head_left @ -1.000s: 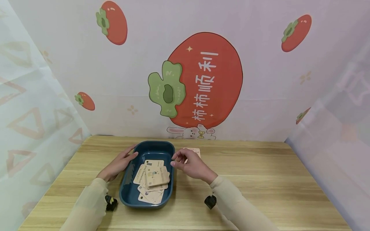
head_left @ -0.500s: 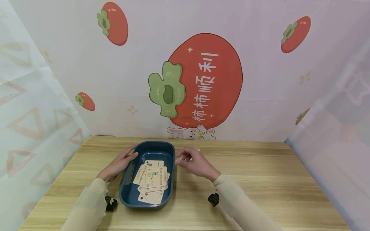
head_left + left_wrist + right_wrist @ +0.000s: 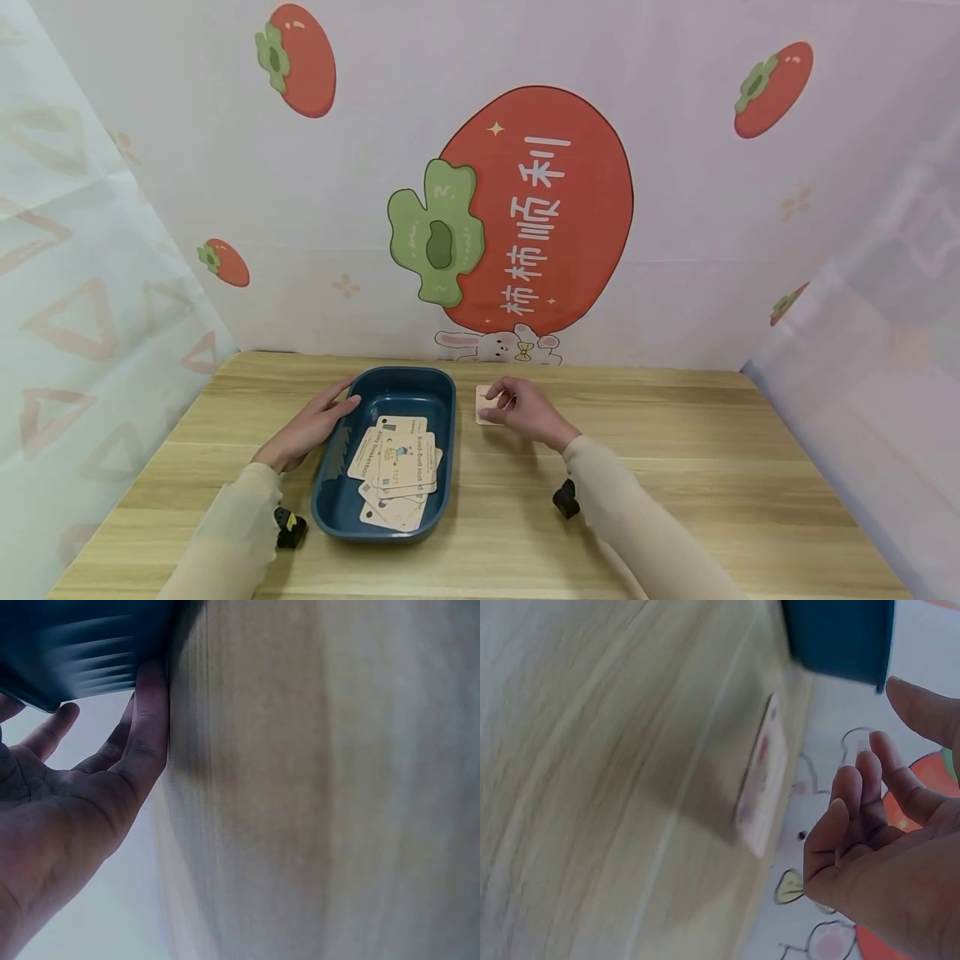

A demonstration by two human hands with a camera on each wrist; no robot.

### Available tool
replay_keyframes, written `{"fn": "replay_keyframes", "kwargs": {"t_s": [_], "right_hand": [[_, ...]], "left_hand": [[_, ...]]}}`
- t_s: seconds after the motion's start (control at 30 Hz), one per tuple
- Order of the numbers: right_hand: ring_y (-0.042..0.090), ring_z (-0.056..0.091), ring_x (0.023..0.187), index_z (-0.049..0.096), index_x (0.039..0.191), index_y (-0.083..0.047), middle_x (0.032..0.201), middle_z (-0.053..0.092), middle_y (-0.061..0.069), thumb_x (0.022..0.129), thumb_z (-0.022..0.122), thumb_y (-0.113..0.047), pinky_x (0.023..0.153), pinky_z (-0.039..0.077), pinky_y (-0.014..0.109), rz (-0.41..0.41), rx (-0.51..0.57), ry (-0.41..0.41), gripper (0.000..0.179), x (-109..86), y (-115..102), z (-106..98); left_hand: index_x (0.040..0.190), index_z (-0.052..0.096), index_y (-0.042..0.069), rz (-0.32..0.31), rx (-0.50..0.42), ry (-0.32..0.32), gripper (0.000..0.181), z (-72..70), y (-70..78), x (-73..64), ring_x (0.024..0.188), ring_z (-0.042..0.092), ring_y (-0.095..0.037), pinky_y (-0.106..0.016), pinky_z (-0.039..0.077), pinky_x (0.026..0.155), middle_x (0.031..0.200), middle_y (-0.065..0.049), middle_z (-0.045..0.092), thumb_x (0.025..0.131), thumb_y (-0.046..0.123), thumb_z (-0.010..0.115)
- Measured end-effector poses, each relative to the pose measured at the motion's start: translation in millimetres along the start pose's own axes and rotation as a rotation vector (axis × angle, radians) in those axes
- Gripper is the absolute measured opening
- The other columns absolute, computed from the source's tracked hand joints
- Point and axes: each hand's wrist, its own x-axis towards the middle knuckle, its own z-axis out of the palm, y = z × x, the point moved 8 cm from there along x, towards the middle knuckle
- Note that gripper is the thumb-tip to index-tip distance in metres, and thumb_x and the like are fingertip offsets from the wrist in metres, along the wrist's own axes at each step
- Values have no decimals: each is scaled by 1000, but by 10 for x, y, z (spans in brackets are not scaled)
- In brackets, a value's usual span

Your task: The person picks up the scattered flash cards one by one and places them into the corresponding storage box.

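A dark blue plastic bin [image 3: 399,392] stands left of centre on the table in the head view. Several printed cards [image 3: 408,462] lie in an overlapping pile on its floor. My left hand [image 3: 309,427] grips the bin's left side, thumb over the rim and fingers against the outer wall. To the right of the bin, my right hand [image 3: 529,412] hovers over a cream card [image 3: 482,402] and partly covers it. In the right wrist view that card [image 3: 763,780] lies flat on the wood, apart from the loosely bent, empty fingers.
The wooden table [image 3: 660,483] reaches back to a white wall sheet [image 3: 675,308] printed with persimmons. Similar sheets flank it left and right. A small black device sits at each wrist.
From beside the bin's right rim, my right hand has moved right to above the loose card. A card it let go of now lies flat on the pile. The left hand has stayed put.
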Motion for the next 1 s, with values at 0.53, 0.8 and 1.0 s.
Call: {"fn": "replay_keyframes", "kwargs": {"t_s": [0.53, 0.8, 1.0], "right_hand": [[27, 54, 99, 63, 123, -2, 112, 57, 15, 76, 92, -32, 90, 49, 45, 106, -242, 40, 63, 202, 509, -80], [28, 49, 105, 61, 135, -4, 116, 61, 12, 74, 93, -37, 94, 47, 45, 141, -327, 26, 76, 231, 537, -109], [29, 47, 105, 60, 137, -6, 114, 55, 12, 72, 93, -38, 91, 45, 46, 170, -334, 12, 80, 229, 533, -111]], "left_hand": [[163, 18, 11, 8, -13, -8, 67, 6, 14, 2, 139, 39, -49, -64, 34, 110, 159, -29, 30, 110, 40, 45], [164, 18, 11, 4, -9, -6, 67, 4, 6, 2, 141, 36, -49, -64, 33, 110, 160, -28, 27, 109, 40, 45], [164, 18, 11, 5, -3, -3, 67, 1, 0, 9, 140, 38, -49, -64, 34, 110, 160, -28, 28, 109, 40, 45]]}}
